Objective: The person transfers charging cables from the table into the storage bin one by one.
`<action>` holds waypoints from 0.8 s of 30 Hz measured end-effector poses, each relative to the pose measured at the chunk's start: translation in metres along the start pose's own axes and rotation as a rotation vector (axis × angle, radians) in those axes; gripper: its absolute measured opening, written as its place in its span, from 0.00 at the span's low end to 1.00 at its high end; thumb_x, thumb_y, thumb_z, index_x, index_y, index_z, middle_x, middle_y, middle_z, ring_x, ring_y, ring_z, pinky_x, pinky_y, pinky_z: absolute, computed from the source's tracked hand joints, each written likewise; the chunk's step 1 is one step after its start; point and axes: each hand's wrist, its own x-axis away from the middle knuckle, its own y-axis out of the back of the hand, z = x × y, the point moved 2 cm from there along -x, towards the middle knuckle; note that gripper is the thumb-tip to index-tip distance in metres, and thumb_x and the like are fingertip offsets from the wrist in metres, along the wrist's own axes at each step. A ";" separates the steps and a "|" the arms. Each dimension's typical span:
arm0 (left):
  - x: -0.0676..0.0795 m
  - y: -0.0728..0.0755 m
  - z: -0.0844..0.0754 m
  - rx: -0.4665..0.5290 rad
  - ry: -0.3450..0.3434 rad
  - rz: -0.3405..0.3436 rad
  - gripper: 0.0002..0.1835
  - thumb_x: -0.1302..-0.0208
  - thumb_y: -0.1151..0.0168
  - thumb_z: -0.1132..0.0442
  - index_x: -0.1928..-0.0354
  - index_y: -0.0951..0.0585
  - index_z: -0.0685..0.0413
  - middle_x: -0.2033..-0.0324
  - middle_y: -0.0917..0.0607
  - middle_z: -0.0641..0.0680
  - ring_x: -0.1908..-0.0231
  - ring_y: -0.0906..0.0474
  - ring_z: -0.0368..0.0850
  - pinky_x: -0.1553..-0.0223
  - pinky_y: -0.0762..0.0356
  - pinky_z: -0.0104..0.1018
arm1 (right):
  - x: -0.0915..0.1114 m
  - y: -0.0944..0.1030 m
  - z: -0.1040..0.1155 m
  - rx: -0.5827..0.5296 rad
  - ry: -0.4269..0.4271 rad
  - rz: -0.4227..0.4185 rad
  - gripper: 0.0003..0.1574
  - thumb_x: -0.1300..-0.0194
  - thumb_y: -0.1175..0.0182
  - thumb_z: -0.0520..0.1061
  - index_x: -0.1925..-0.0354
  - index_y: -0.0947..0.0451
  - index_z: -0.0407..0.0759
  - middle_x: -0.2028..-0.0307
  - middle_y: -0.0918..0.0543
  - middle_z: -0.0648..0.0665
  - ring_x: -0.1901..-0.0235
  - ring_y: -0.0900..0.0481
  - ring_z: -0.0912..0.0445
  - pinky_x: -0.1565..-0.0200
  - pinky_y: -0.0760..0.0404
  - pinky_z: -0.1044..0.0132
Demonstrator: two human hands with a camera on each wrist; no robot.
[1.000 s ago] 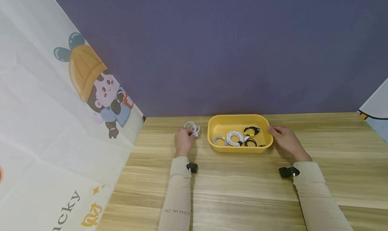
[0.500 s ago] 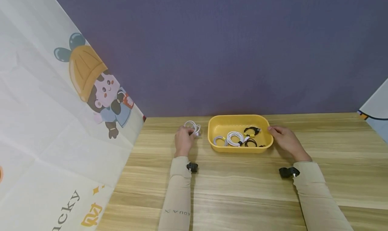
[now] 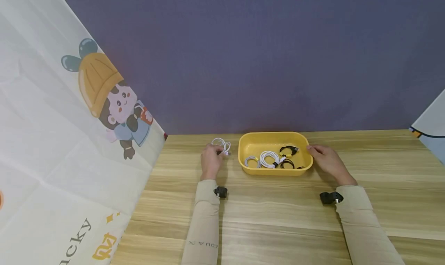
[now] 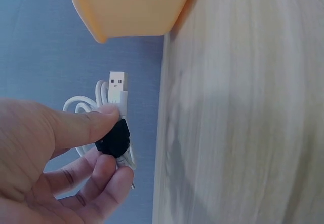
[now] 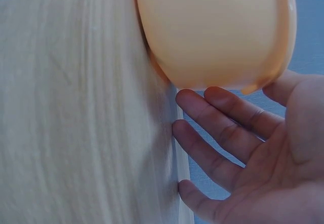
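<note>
My left hand [image 3: 210, 161] pinches a coiled white USB cable [image 3: 225, 145] between thumb and fingers, left of a yellow plastic basket [image 3: 274, 172]. In the left wrist view a black tie [image 4: 115, 139] wraps the coil, and its metal USB plug [image 4: 118, 80] points toward the basket. At the basket's right end, my right hand [image 3: 328, 161] touches the rim. The right wrist view shows its fingers [image 5: 217, 122] spread and nearly straight along the end wall, the thumb tip hidden behind the rim. Inside the basket lie a large white cable coil [image 3: 267, 162], a grey one [image 3: 247, 162] and black ones [image 3: 293, 149].
The basket stands near the back of a wood-grain table [image 3: 271, 211], against a dark blue-grey panel [image 3: 257, 64]. On the left rises a white sheet [image 3: 41, 141] with a cartoon figure printed on it. Each wrist wears a small black camera [image 3: 221, 192].
The USB plug of the cable in my left hand has shifted slightly to the right. Both hands and the basket have stayed almost in place.
</note>
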 end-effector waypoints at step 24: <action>-0.001 0.004 -0.008 0.007 -0.064 -0.017 0.08 0.45 0.23 0.67 0.61 0.09 0.55 0.61 0.14 0.58 0.57 0.15 0.57 0.49 0.17 0.51 | -0.001 0.000 -0.001 0.005 -0.008 0.006 0.47 0.19 0.64 0.68 0.26 0.35 0.32 0.30 0.32 0.25 0.31 0.36 0.26 0.34 0.34 0.29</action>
